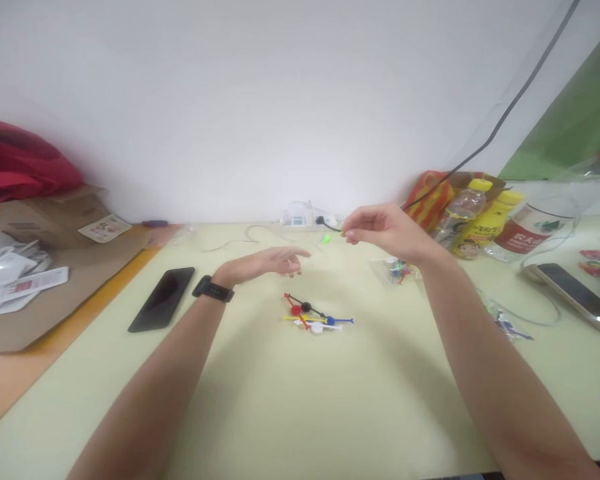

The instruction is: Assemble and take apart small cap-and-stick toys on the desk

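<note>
My left hand [275,262] hovers above the table, its fingers loosely bent and apart, with nothing in them. A black watch [213,289] is on that wrist. My right hand [373,230] is raised higher, its thumb and fingertips pinched together. What they hold, if anything, is too small to make out. Just left of those fingertips shows a bright green bit [326,239]; whether it touches them I cannot tell. Below and between my hands lies a small cluster of plastic spinner arrows: red [295,311], black [306,307], yellow [304,319], blue [331,321] and white [317,327].
A black phone [162,300] lies at left, near a cardboard box [40,217]. At right are clear bags of small colored pieces [398,270], bottles [464,207], a large labelled bottle [527,230] and another phone [577,293]. A white wall [220,113] rises behind.
</note>
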The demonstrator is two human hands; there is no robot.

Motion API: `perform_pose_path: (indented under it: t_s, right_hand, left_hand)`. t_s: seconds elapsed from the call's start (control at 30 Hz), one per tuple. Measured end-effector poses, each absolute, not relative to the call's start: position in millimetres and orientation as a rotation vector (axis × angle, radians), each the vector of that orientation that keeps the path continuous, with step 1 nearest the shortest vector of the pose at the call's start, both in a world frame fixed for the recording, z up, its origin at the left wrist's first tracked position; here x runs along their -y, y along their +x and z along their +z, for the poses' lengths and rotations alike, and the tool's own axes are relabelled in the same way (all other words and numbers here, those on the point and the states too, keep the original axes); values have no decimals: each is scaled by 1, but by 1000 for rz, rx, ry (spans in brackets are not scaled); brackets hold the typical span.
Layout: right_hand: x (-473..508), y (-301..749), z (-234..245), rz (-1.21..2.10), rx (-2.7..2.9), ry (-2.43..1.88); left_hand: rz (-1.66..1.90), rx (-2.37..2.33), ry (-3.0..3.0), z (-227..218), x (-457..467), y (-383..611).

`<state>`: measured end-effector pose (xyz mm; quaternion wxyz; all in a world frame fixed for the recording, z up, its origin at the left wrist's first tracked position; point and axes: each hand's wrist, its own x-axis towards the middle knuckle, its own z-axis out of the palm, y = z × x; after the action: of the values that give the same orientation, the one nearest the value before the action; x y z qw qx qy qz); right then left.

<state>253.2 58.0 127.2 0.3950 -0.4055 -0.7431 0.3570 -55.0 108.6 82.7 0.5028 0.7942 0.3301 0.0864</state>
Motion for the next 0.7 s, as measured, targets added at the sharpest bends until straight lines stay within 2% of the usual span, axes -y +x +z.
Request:
perform_pose_path:
  t_s: [0.23, 0.47, 0.6, 0.7]
  right_hand:
    - [-62, 246, 120, 912, 1975, -1104]
    - [-68, 251, 115, 817, 2040, -1151]
    - [-76, 252, 104, 742, 2252, -1320]
    - [-80, 241, 88, 828, 2476, -1304]
  left_hand:
    - [236, -702, 1887, 87, -106, -51]
    - [226, -816, 1934, 87, -105, -52]
    - [236, -828, 1961, 83, -109, -55]
    - [231, -848, 1972, 82, -111, -57]
